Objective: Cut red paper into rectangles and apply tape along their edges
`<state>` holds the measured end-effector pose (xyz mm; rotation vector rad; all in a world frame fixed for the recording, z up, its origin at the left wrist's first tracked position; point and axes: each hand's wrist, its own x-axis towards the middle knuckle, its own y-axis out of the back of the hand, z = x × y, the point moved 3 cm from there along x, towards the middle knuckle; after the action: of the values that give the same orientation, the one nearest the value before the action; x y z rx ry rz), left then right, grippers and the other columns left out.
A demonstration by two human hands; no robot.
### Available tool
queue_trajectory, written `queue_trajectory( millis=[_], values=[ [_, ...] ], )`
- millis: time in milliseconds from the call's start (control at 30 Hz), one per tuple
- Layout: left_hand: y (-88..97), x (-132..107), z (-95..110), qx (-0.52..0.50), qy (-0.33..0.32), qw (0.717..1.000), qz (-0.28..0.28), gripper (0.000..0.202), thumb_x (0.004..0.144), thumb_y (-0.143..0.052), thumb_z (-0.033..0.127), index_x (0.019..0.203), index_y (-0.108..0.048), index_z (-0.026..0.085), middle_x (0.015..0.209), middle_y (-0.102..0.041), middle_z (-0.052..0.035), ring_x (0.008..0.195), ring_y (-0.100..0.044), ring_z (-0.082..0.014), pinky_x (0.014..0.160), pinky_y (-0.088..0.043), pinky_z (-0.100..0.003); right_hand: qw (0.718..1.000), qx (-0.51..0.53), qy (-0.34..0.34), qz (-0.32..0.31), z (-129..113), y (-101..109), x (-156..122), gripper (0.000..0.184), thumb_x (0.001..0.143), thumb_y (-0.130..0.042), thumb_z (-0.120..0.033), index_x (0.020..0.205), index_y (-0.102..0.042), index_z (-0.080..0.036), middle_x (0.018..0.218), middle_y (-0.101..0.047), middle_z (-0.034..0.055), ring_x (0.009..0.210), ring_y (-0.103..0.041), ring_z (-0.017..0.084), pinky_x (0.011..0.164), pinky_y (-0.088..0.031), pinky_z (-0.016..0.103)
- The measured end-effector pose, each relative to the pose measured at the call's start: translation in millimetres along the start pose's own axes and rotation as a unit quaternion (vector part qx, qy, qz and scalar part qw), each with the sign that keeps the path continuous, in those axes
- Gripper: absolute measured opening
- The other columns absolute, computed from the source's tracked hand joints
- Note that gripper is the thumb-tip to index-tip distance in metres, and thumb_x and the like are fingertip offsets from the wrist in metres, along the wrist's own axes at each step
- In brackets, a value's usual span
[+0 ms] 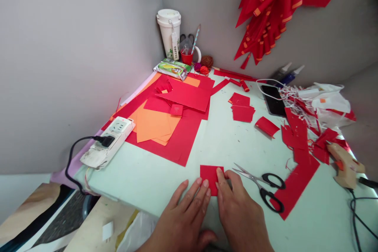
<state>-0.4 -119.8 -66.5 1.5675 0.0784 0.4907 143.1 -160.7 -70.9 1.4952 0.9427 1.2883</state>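
I am facing plain grey walls (88, 39) meeting in a corner behind my pale green desk (220, 138); soft light is falling, and a cream surface (90, 226) is showing below.

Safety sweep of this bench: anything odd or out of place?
Two things. The power strip at the left edge of the table looks grimy, its white casing darkly stained. The scissors lie open, tips close to the right hand. Otherwise, just loose red scraps at the right.
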Motion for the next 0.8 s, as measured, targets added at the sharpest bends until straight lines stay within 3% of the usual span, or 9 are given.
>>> queue_trajectory(
  millis=[233, 567, 800],
  values=[
    [0.2, -9.0, 3.1, 0.009, 0.0, 1.0, 0.013, 0.054, 0.091, -0.047, 0.057, 0.119, -0.065, 0.014, 0.13, -0.062, -0.0081, 0.127, -0.047, -0.0254, 0.117, -0.011, -0.041, 1.0, -0.009, 0.005, -0.013, 2.1, -2.1, -2.9, 0.041, 0.09, -0.034, -0.01, 0.121, -0.061, -0.013, 0.104, -0.069, 0.0111, 0.062, -0.07, 0.015, 0.034, -0.044, 0.019],
    [1.7, -15.3, -0.7, -0.002, 0.007, 1.0, -0.005, 0.05, 0.094, -0.045, 0.051, 0.129, -0.058, 0.017, 0.134, -0.06, -0.0047, 0.129, -0.045, -0.0205, 0.117, -0.014, -0.037, 1.0, 0.0, -0.002, -0.005, 2.0, -1.9, -3.9, 0.036, 0.092, -0.038, -0.011, 0.121, -0.06, -0.013, 0.103, -0.069, 0.0099, 0.064, -0.069, 0.015, 0.038, -0.045, 0.021],
    [-6.1, -15.1, 2.0, 0.004, 0.018, 1.0, -0.022, 0.074, 0.087, -0.039, 0.068, 0.132, -0.054, 0.011, 0.143, -0.05, -0.0106, 0.136, -0.037, -0.0287, 0.116, -0.015, -0.042, 1.0, 0.016, -0.007, -0.01, 3.4, 0.0, -3.7, 0.038, 0.092, -0.035, -0.009, 0.12, -0.061, -0.012, 0.104, -0.068, 0.0117, 0.069, -0.069, 0.016, 0.041, -0.046, 0.021]
  ],
)
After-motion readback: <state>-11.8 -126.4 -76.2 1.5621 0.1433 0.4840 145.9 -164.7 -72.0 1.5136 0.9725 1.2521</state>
